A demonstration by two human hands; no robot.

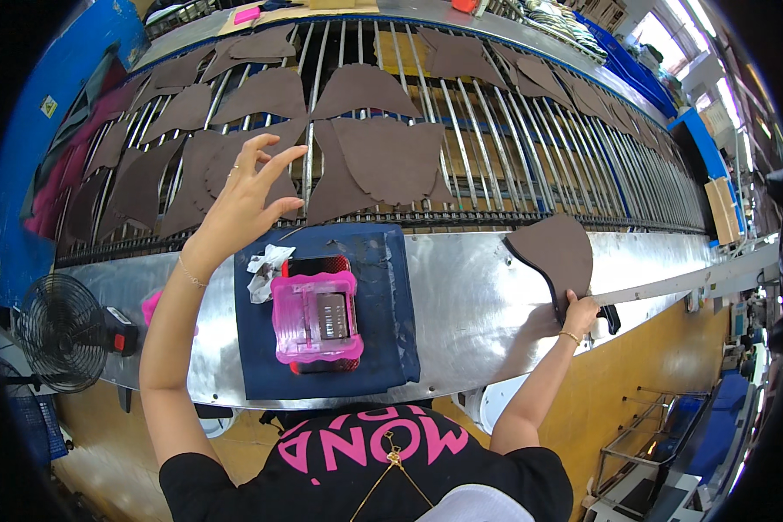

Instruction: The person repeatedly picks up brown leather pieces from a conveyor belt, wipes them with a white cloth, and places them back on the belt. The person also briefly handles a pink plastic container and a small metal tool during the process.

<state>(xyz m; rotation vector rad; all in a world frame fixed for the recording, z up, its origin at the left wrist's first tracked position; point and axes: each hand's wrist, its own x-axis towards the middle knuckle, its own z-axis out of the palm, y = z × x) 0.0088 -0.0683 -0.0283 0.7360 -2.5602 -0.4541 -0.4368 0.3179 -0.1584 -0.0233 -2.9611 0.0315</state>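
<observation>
My left hand (254, 187) is raised over the near edge of a rack of metal rods, with thumb and fingers spread and nothing between them. Under and beyond it lie dark brown cut pieces with curved edges; the nearest to its right is a broad brown piece (387, 161) overlapping another. Far to the right, my right hand (580, 315) grips the lower edge of brown cut pieces (552, 257), thumb on top. These seem to be a thin stack, tilted over the metal table's front edge. Between my arms sits a pink plastic frame (300, 317) around a metallic block, above a red-edged tray.
A dark blue mat (374, 365) lies beneath the pink frame on the shiny metal table (461, 304). Crumpled white tissue (270, 268) rests beside the frame. A black fan (61, 331) stands at left. A long pale bar (687, 283) juts in from the right.
</observation>
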